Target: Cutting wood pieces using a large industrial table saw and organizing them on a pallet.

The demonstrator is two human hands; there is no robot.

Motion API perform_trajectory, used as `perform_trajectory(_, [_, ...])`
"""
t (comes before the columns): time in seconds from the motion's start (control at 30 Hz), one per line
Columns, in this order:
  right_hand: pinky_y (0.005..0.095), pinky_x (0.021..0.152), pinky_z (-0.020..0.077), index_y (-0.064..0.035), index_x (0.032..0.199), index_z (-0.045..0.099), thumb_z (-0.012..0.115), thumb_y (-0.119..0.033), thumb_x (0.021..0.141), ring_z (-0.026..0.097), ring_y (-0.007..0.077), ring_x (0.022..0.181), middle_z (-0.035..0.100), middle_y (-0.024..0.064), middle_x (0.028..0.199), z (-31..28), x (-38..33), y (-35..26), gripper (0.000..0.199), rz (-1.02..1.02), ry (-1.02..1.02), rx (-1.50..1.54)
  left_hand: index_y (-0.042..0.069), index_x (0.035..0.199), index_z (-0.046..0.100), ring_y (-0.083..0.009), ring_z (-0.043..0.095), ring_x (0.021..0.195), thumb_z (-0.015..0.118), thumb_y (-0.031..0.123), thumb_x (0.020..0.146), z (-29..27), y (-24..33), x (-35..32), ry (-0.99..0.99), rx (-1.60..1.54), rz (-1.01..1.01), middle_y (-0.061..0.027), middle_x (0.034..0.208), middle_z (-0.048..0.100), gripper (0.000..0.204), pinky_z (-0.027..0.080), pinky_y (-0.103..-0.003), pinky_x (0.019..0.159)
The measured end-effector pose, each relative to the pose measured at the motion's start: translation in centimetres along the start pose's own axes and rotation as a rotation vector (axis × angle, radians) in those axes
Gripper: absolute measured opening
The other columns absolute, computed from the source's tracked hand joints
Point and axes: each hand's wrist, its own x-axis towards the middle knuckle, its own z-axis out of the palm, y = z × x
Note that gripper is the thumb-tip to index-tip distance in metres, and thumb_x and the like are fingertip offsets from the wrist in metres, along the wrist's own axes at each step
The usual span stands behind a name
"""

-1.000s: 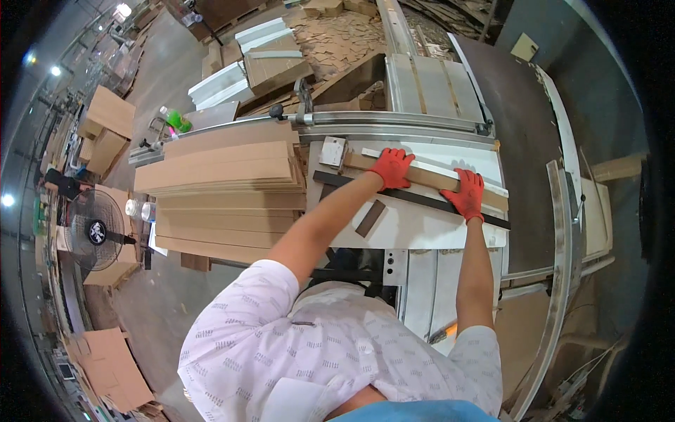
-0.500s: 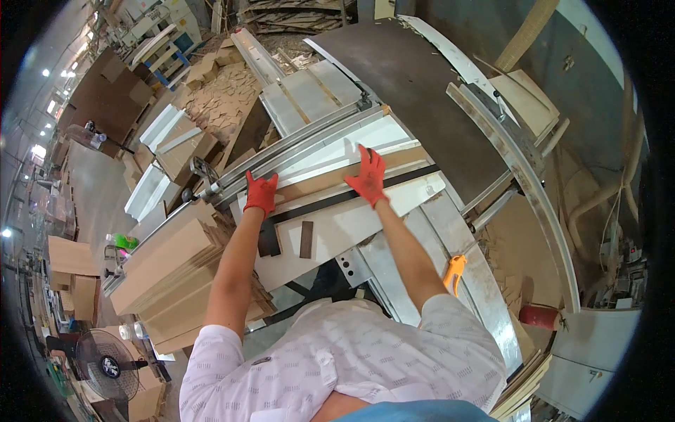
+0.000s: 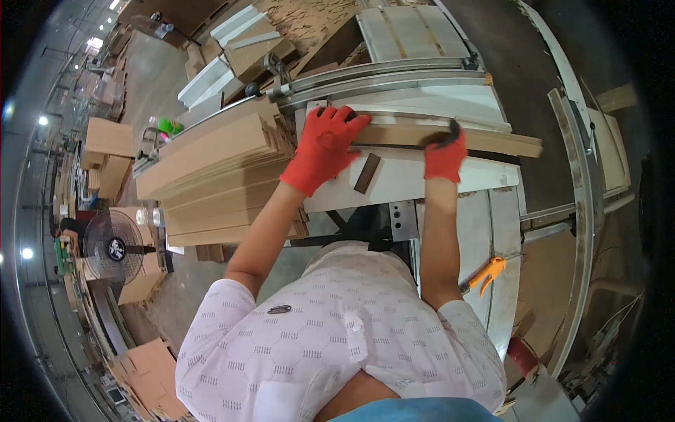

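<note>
A long brown board strip [image 3: 404, 135] lies across the saw table on a white board [image 3: 429, 179], its right end sticking out past the white board. My left hand [image 3: 322, 151], in a red glove with dark fingertips, is closed over the strip's left end. My right hand [image 3: 446, 156], gloved alike and slightly blurred, curls its fingers over the strip right of its middle. A black strip [image 3: 492, 155] shows along the brown one's near edge. Just right of my left hand, a small dark brown block [image 3: 367, 174] rests on the white board.
A metal fence rail [image 3: 380, 79] runs behind the strip. Stacked brown boards [image 3: 211, 158] stand at the left. An orange air blow gun [image 3: 486, 274] lies on the table at the right. A fan [image 3: 116, 246] stands far left, and a curved metal rail [image 3: 573, 190] bounds the right.
My view has turned and come nearer the table. Both hands, open and spread before, have closed on the brown strip, which now extends farther right. The small dark block is tilted.
</note>
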Motion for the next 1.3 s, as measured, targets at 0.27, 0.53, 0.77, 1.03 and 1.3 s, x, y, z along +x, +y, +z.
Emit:
perform_trajectory(0.27, [0.0215, 0.052, 0.0412, -0.0155, 0.117, 0.066, 0.054, -0.037, 0.096, 0.058, 0.0111, 0.077, 0.063, -0.001, 0.101, -11.3, 1.1, -10.0, 0.033, -0.388, 0.163, -0.078, 0.004, 0.12, 0.056, -0.0282, 0.062, 0.1, 0.084, 0.026, 0.076, 10.6, 2.9, -4.6, -0.248, -1.011, -0.496, -0.0157, 0.111, 0.062, 0.057, 0.05, -0.037, 0.086])
perform_trajectory(0.53, [0.0302, 0.075, 0.0496, -0.0013, 0.129, 0.055, 0.064, -0.011, 0.092, 0.06, 0.0172, 0.091, 0.062, 0.0091, 0.112, -17.2, -7.1, -14.6, 0.039, -1.116, 0.157, -1.005, 0.005, 0.121, 0.056, -0.0243, 0.067, 0.096, 0.076, 0.026, 0.083, 14.2, 4.1, -5.3, -0.407, -1.292, -0.717, -0.015, 0.109, 0.065, 0.048, 0.054, -0.036, 0.072])
perform_trajectory(0.77, [0.0301, 0.082, 0.0478, -0.0023, 0.134, 0.05, 0.066, -0.007, 0.09, 0.056, 0.0136, 0.095, 0.058, 0.0078, 0.116, -18.6, -8.9, -15.9, 0.047, -0.344, 0.149, -0.546, 0.003, 0.119, 0.061, -0.0188, 0.066, 0.09, 0.067, 0.019, 0.091, 13.6, 1.0, -4.3, -0.262, -2.054, -0.844, -0.0049, 0.102, 0.065, 0.033, 0.058, -0.038, 0.083])
perform_trajectory(1.03, [0.0348, 0.08, 0.0491, -0.0021, 0.132, 0.049, 0.059, -0.004, 0.079, 0.059, 0.0213, 0.092, 0.061, 0.013, 0.105, -14.3, -6.0, -12.8, 0.054, -0.276, -0.294, -1.231, 0.0, 0.094, 0.065, -0.0292, 0.068, 0.081, 0.071, 0.019, 0.08, 16.8, -2.9, 0.7, 0.266, -0.824, -0.784, -0.0164, 0.084, 0.069, 0.025, 0.053, -0.037, 0.074])
perform_trajectory(1.3, [0.0369, 0.086, 0.0492, -0.0059, 0.123, 0.057, 0.06, -0.008, 0.072, 0.063, 0.0294, 0.1, 0.065, 0.0148, 0.106, -8.3, 5.4, -8.4, 0.05, -0.616, -0.825, -1.518, 0.005, 0.083, 0.062, -0.0379, 0.066, 0.083, 0.073, 0.02, 0.076, 21.7, -5.4, 1.8, 0.262, -0.461, -0.832, -0.0174, 0.082, 0.067, 0.02, 0.053, -0.045, 0.072])
